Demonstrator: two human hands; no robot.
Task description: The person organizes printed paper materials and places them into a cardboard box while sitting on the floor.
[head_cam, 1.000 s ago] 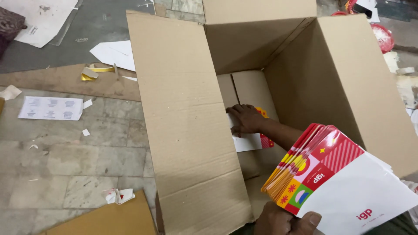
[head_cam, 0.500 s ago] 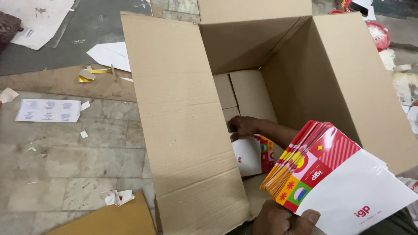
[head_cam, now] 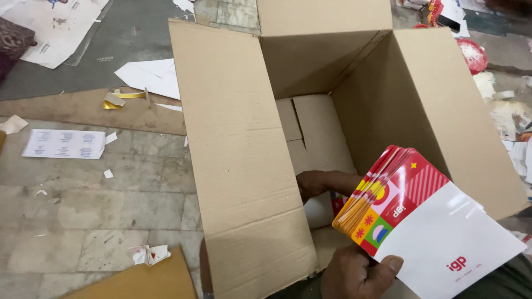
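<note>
One hand (head_cam: 354,274) sits at the bottom edge, thumb clamped over a thick stack of cards (head_cam: 426,232) (white backs, red and yellow patterned corners) held fanned just outside the box (head_cam: 249,166). The other hand (head_cam: 311,185) is down inside the box, low against the near wall, resting on a card (head_cam: 321,209) lying on the box floor. Which of the two is the left and which the right is hard to say, since both wrists are cut off by the frame and the stack.

The fingers of the inner hand are hidden behind the box flap, so whether they grip that card or just press it, I cannot tell. The card itself is mostly covered, only a white patch and a red corner showing.

Against half a second ago, the inner hand has slid lower and nearer the front wall, and the stack has barely shifted. Paper scraps (head_cam: 149,254) lie on the floor (head_cam: 83,194).
</note>
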